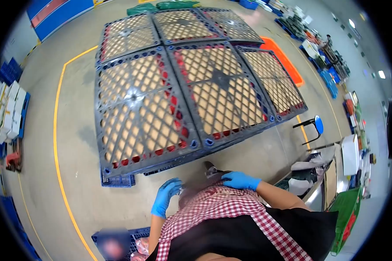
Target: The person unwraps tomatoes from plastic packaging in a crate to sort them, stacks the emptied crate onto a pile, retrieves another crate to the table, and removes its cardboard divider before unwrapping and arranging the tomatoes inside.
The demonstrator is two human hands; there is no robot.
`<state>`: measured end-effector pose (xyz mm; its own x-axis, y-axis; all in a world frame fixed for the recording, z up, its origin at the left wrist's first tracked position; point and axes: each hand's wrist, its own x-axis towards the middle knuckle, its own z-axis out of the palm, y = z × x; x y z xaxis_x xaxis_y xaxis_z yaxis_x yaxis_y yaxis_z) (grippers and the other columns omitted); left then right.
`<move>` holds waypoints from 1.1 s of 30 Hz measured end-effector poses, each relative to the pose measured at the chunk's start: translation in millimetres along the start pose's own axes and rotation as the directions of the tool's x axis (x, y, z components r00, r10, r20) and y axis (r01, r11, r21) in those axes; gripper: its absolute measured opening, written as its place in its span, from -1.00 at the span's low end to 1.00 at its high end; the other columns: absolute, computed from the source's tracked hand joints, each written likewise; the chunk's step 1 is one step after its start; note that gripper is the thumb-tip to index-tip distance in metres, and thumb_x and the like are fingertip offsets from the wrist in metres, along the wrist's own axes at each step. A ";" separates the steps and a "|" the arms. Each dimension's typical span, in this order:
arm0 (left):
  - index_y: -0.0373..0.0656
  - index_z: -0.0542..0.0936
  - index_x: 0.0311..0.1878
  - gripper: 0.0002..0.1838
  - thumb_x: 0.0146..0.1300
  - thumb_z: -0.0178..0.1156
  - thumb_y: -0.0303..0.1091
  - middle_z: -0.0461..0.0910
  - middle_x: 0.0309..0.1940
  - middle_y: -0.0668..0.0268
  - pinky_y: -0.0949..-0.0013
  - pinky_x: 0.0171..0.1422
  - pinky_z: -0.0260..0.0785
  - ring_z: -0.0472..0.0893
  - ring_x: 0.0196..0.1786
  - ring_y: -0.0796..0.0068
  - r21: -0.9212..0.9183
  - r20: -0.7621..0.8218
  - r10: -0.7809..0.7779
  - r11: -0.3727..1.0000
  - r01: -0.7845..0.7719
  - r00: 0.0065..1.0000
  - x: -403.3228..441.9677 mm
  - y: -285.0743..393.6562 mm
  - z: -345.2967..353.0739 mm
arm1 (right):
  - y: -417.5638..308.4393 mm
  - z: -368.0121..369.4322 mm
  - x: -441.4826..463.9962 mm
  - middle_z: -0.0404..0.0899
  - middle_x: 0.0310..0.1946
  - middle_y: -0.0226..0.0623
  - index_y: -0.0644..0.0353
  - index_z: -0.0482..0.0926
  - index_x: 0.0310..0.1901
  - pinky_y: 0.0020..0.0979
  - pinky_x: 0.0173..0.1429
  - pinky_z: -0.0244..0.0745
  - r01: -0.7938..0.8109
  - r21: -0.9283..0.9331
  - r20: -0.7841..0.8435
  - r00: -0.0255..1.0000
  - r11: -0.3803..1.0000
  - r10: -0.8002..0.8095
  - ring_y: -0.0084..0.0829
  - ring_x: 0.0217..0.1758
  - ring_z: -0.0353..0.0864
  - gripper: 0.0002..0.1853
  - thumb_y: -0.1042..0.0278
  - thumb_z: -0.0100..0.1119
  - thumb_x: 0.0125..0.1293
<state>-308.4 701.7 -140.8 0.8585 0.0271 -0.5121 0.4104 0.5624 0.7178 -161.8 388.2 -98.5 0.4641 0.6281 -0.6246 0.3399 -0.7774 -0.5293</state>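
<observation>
Six black lattice trays (135,96) lay in two rows of three across the upper middle of the frame, apparently set side by side so that their rims braced one another. Tan sheets and red pieces showed through the openings; the lattice probably kept them covered and flat.

The left hand (167,195), gloved in blue, was beside the checked apron (213,204), its fingers loosely bent; whether they pinched anything could not be told. The right hand (241,180) lay against the apron's upper edge with its fingers close together, perhaps to steady the cloth; any pinch was hidden. Both hands were apart from the trays, just below their near edge.

That edge ran slantwise, with a blue crate (117,180) low beneath its left corner. Concrete floor (76,152) gave room for moving between the trays and the yellow line (56,122) at left. The right side looked tighter: an orange tub (285,61) sat close behind the trays, and a blue-topped stool (319,126) stood near their right corner.
</observation>
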 end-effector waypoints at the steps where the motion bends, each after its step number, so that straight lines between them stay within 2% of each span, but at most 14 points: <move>1: -0.32 0.41 0.19 -0.58 0.31 0.04 -0.32 0.56 0.05 0.10 0.31 0.21 0.39 0.58 0.07 0.29 0.024 -0.002 0.034 0.999 -0.034 0.999 -4.0 9.0 15.8 | 6.0 -10.8 -8.2 0.47 0.13 -0.01 0.15 0.43 0.21 -0.21 0.27 0.32 -0.010 0.010 0.015 1.000 1.000 0.010 -0.06 0.17 0.47 -0.45 -0.01 0.05 0.28; 5: -0.36 0.35 0.25 -0.55 0.34 0.01 -0.38 0.52 0.11 0.10 0.39 0.20 0.38 0.55 0.12 0.35 -0.065 0.020 0.064 0.996 -0.062 0.998 7.1 22.2 65.9 | 29.5 -85.8 -38.5 0.47 0.18 -0.13 0.19 0.39 0.25 -0.27 0.30 0.30 0.091 0.192 0.123 0.986 0.977 -0.115 -0.23 0.22 0.45 -0.47 0.08 0.07 0.34; 7: -0.36 0.34 0.26 -0.55 0.34 0.00 -0.38 0.50 0.13 0.10 0.38 0.23 0.36 0.53 0.14 0.34 -0.055 0.041 0.087 0.995 -0.085 0.995 27.9 13.0 98.1 | 47.9 -138.2 -49.1 0.47 0.17 -0.18 0.20 0.40 0.24 -0.32 0.31 0.29 0.196 0.461 0.117 0.953 0.866 -0.278 -0.32 0.23 0.43 -0.52 0.19 0.07 0.34; 8: -0.36 0.34 0.26 -0.55 0.35 0.00 -0.37 0.49 0.15 0.09 0.37 0.24 0.35 0.52 0.15 0.33 -0.043 0.051 0.088 0.995 -0.086 0.995 35.5 12.7 115.4 | 52.4 -166.6 -57.1 0.48 0.17 -0.20 0.20 0.41 0.24 -0.35 0.31 0.29 0.232 0.592 0.099 0.930 0.772 -0.355 -0.36 0.24 0.42 -0.54 0.24 0.07 0.34; 12: -0.35 0.33 0.27 -0.54 0.36 -0.01 -0.34 0.45 0.18 0.08 0.32 0.31 0.29 0.47 0.21 0.29 -0.098 0.071 0.025 0.995 -0.018 0.997 76.6 -6.8 194.6 | 101.9 -277.5 -92.1 0.54 0.08 -0.25 0.30 0.42 0.21 -0.43 0.27 0.32 0.401 0.664 -0.162 0.901 0.631 -0.403 -0.43 0.17 0.48 -0.59 0.41 0.02 0.34; 14: -0.32 0.31 0.28 -0.44 0.32 0.07 -0.17 0.45 0.18 0.04 0.18 0.31 0.26 0.48 0.18 0.21 -0.127 0.023 0.059 0.990 -0.056 0.998 98.3 -15.6 239.8 | 143.4 -325.9 -111.1 0.59 -0.01 -0.26 0.32 0.45 0.17 -0.41 0.23 0.36 0.410 0.583 -0.344 0.907 0.701 -0.244 -0.42 0.10 0.53 -0.60 0.41 0.04 0.31; 16: -0.30 0.30 0.29 -0.43 0.33 0.06 -0.15 0.45 0.18 0.05 0.16 0.32 0.25 0.47 0.19 0.20 -0.226 -0.041 0.118 0.966 -0.124 0.992 105.3 -14.4 278.2 | 188.3 -358.0 -118.5 0.61 -0.07 -0.23 0.33 0.48 0.12 -0.40 0.19 0.38 0.513 0.632 -0.642 0.766 0.581 0.022 -0.41 0.05 0.56 -0.61 0.36 0.05 0.29; 18: -0.29 0.32 0.28 -0.44 0.34 0.04 -0.11 0.45 0.17 0.02 0.17 0.32 0.26 0.47 0.19 0.19 -0.210 -0.034 0.159 0.964 -0.162 0.987 110.6 -12.7 291.4 | 259.0 -383.5 -111.2 0.60 -0.07 -0.17 0.35 0.48 0.11 -0.42 0.18 0.39 0.562 0.632 -0.758 0.594 0.533 0.271 -0.39 0.04 0.55 -0.57 0.25 0.07 0.29; 20: -0.30 0.33 0.26 -0.45 0.35 0.02 -0.11 0.46 0.16 0.01 0.17 0.31 0.27 0.48 0.18 0.17 -0.145 -0.039 0.185 0.971 -0.189 0.982 107.5 -3.8 306.3 | 339.3 -397.8 -88.3 0.58 -0.04 -0.07 0.37 0.47 0.11 -0.38 0.17 0.39 0.361 0.465 -0.870 0.352 0.808 0.344 -0.28 0.08 0.54 -0.52 0.15 0.04 0.31; 23: -0.38 0.40 0.20 -0.51 0.35 0.00 -0.19 0.51 0.10 0.00 0.21 0.29 0.30 0.52 0.15 0.21 -0.003 -0.089 0.143 0.990 -0.144 0.986 109.0 1.7 320.0 | 432.3 -390.3 -70.2 0.58 -0.05 -0.10 0.40 0.47 0.10 -0.36 0.09 0.42 -0.022 0.537 -0.801 0.301 0.843 0.518 -0.30 -0.01 0.58 -0.48 0.06 0.05 0.32; 24: -0.40 0.41 0.19 -0.53 0.34 0.01 -0.25 0.52 0.09 0.01 0.23 0.29 0.31 0.52 0.16 0.23 0.035 -0.078 0.097 0.995 -0.095 0.992 109.9 3.5 321.7 | 437.4 -384.4 -71.8 0.57 -0.01 -0.07 0.40 0.46 0.10 -0.31 0.11 0.40 0.003 0.479 -0.768 0.486 0.878 0.417 -0.24 0.00 0.57 -0.42 -0.04 0.00 0.33; 26: -0.39 0.42 0.19 -0.53 0.34 0.01 -0.24 0.52 0.10 0.05 0.25 0.28 0.31 0.53 0.15 0.25 0.106 -0.019 0.064 0.992 -0.061 0.998 114.1 -0.6 334.6 | 408.9 -380.6 -79.2 0.56 0.02 -0.04 0.42 0.46 0.10 -0.29 0.16 0.36 -0.190 0.387 -0.799 0.420 0.902 0.431 -0.20 0.05 0.55 -0.38 -0.10 -0.04 0.34; 32: -0.38 0.35 0.25 -0.55 0.38 -0.05 -0.31 0.48 0.15 0.07 0.29 0.36 0.25 0.48 0.21 0.27 0.192 0.176 -0.026 0.981 -0.008 0.984 137.8 -13.4 398.6 | 424.4 -388.8 -78.6 0.51 0.09 -0.04 0.34 0.40 0.19 -0.34 0.25 0.29 0.008 0.477 -0.716 0.583 0.879 0.384 -0.24 0.17 0.45 -0.39 -0.08 -0.07 0.37; 33: -0.37 0.34 0.26 -0.55 0.39 -0.06 -0.31 0.47 0.17 0.07 0.29 0.36 0.24 0.47 0.22 0.28 0.167 0.205 -0.042 0.986 0.007 0.978 139.4 -14.7 412.2 | 421.4 -396.8 -86.2 0.47 0.14 -0.09 0.26 0.35 0.26 -0.32 0.27 0.27 0.117 0.596 -0.615 0.702 0.794 0.358 -0.29 0.20 0.43 -0.42 0.01 0.00 0.35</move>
<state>-68.1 356.5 -28.3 0.8854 -0.1666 -0.4340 0.4621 0.4165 0.7829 266.0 -6.7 -39.8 0.9509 0.1422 -0.2749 -0.1635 -0.5236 -0.8362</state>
